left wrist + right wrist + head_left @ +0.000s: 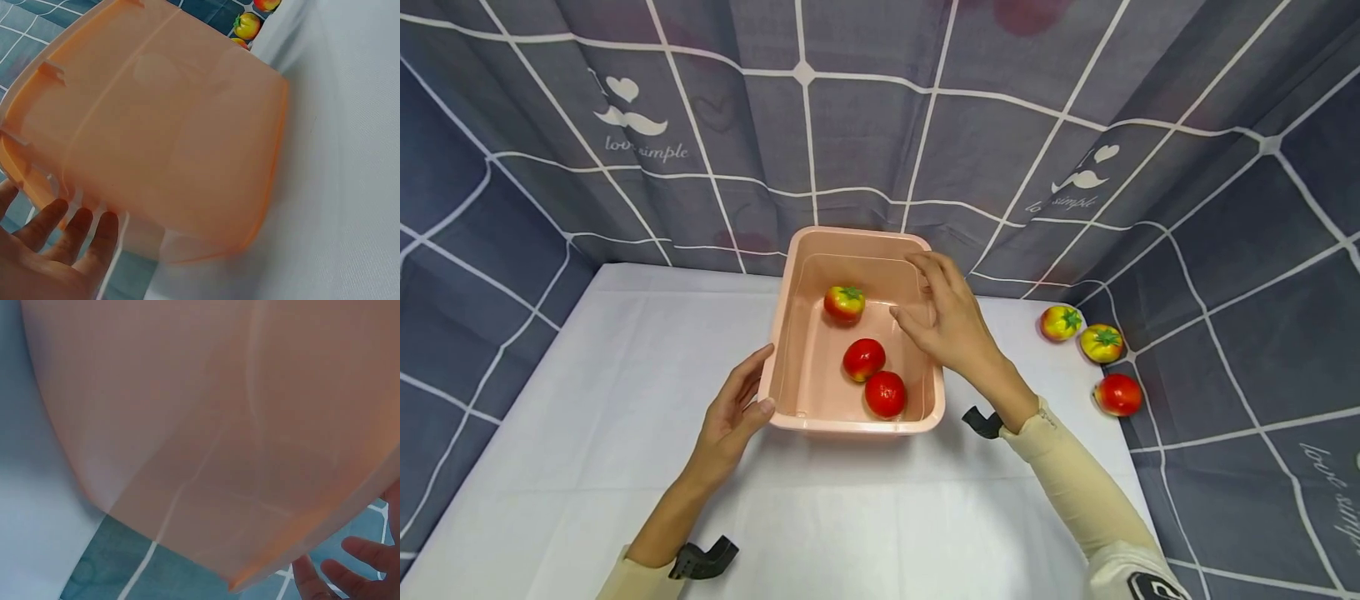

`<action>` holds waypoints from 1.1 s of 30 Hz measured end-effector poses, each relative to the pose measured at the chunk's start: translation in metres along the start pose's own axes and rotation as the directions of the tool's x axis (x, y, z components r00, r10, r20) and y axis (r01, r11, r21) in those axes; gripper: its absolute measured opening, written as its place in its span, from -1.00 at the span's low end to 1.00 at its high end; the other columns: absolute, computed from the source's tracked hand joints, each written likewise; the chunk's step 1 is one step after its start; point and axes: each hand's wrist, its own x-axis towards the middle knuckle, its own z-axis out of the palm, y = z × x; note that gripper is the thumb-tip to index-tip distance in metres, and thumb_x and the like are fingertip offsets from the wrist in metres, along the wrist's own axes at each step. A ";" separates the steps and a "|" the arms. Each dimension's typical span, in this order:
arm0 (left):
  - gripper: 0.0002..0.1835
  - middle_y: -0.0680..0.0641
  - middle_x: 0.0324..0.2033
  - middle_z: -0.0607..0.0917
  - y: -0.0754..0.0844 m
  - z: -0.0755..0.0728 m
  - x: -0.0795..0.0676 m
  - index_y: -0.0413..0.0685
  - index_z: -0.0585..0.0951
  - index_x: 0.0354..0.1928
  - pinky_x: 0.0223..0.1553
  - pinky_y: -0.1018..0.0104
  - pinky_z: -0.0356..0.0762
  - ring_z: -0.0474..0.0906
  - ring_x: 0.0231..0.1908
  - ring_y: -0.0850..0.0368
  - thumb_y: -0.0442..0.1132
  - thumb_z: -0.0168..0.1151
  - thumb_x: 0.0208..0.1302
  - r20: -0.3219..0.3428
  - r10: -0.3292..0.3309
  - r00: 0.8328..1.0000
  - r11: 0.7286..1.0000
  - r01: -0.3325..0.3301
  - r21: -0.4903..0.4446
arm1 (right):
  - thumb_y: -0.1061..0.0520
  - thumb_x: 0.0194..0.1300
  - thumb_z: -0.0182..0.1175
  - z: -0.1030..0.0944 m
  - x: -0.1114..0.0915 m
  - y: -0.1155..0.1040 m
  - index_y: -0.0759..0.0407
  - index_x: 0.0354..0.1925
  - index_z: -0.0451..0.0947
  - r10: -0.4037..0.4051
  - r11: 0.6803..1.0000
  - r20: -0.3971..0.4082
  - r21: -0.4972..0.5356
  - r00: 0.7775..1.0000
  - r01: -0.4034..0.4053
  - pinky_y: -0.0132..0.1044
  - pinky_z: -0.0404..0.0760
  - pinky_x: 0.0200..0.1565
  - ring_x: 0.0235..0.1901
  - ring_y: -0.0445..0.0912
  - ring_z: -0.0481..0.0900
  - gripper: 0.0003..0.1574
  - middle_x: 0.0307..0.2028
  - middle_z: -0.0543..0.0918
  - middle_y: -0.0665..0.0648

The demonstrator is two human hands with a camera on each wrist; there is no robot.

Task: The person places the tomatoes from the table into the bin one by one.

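Note:
A pink plastic bin (854, 428) sits on the white table. Inside it lie a red-and-yellow tomato (844, 305) with a green top, a red tomato (864, 359) and another red tomato (885, 394), these two touching. At the bin's left side, my left hand (732, 417) touches the rim, its fingers extended along the outer wall in the left wrist view. My right hand (946, 315) is over the right rim, its fingers loosely bent above the inside and holding nothing. Part of that rim is hidden beneath it.
Towards the table's right edge lie a yellow-red tomato (1061, 322), a second yellow-red tomato (1102, 342) and a red tomato (1118, 394). A grey checked curtain (865, 133) hangs behind the table (647, 375) and along both sides.

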 end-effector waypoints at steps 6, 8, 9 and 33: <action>-0.22 -0.16 0.63 0.26 0.001 0.001 0.000 0.06 0.19 0.71 0.47 0.55 0.41 0.31 0.56 0.20 -0.50 0.07 0.54 -0.004 -0.012 1.000 1.000 0.012 0.022 | -0.08 0.34 0.48 -0.004 -0.009 0.007 0.00 0.51 0.42 0.042 0.999 -0.018 0.006 0.999 -0.042 0.13 0.62 0.25 0.14 0.14 0.65 -0.13 0.44 0.48 0.16; -0.22 -0.16 0.64 0.25 0.001 0.001 0.000 0.06 0.19 0.71 0.47 0.56 0.40 0.30 0.57 0.20 -0.49 0.07 0.54 -0.004 -0.012 1.000 1.000 0.013 0.026 | -0.08 0.35 0.47 -0.006 -0.012 0.010 0.04 0.50 0.43 0.053 0.999 -0.028 0.012 0.998 -0.052 0.12 0.65 0.23 0.13 0.13 0.67 -0.15 0.43 0.49 0.15; -0.22 -0.17 0.64 0.24 0.001 0.001 0.000 0.05 0.18 0.71 0.47 0.57 0.40 0.29 0.57 0.20 -0.49 0.07 0.54 -0.004 -0.011 1.000 1.000 0.011 0.026 | -0.09 0.36 0.47 -0.007 -0.013 0.012 0.05 0.49 0.43 0.059 0.998 -0.032 0.016 0.998 -0.058 0.12 0.65 0.24 0.16 0.11 0.66 -0.16 0.43 0.49 0.15; -0.22 -0.19 0.61 0.29 0.001 0.000 0.000 0.06 0.18 0.71 0.45 0.53 0.45 0.34 0.55 0.20 -0.49 0.06 0.54 -0.002 -0.014 1.000 1.000 0.014 0.019 | 0.08 0.39 0.42 -0.036 -0.063 0.152 0.25 0.40 0.51 0.422 0.903 -0.256 0.036 0.870 -0.428 0.20 0.66 0.26 0.26 0.30 0.55 -0.30 0.27 0.54 0.40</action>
